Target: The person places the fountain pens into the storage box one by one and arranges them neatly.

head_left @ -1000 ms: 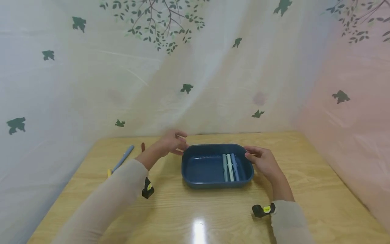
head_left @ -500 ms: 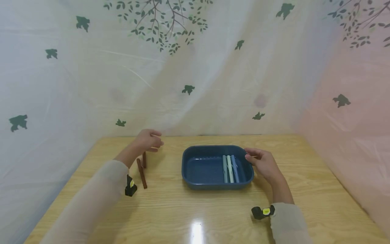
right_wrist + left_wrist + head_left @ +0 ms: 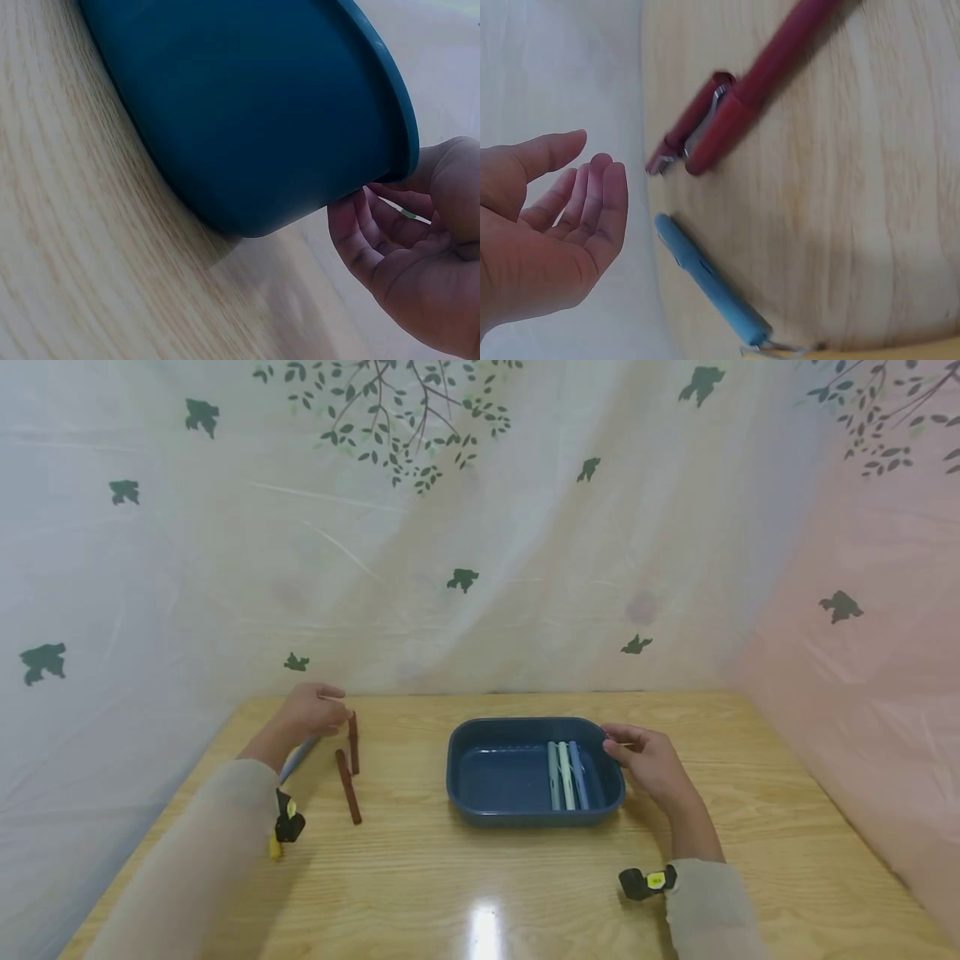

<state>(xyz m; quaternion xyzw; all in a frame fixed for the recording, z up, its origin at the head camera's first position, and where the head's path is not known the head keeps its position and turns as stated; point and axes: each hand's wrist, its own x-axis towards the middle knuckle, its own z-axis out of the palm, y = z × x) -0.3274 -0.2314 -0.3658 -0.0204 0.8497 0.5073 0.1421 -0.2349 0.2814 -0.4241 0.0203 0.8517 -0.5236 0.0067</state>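
My left hand [image 3: 313, 710] hovers at the table's far left, with its fingers relaxed and nothing in them. Close to its fingertips lie two dark red pens, the farther pen [image 3: 354, 743] and the nearer pen [image 3: 348, 787]. A blue pen [image 3: 712, 281] is partly hidden under the left wrist in the head view. At the right end of a dark blue tray [image 3: 495, 817], my right hand [image 3: 648, 762] pinches the rim, thumb over the edge and fingers outside. Inside stand side by side a grey-green pen [image 3: 554, 775], a pale green pen [image 3: 566, 775] and a blue pen [image 3: 579, 775].
The end of a yellow pen [image 3: 275, 847] shows beyond the left sleeve. A printed cloth [image 3: 525, 635] hangs along the back of the wooden table [image 3: 420, 893] and down both sides. Black wrist cameras sit on both forearms.
My left hand has moved left from the tray's left end to the red and blue pens. The right hand stays on the rim, and the tray stays in place.
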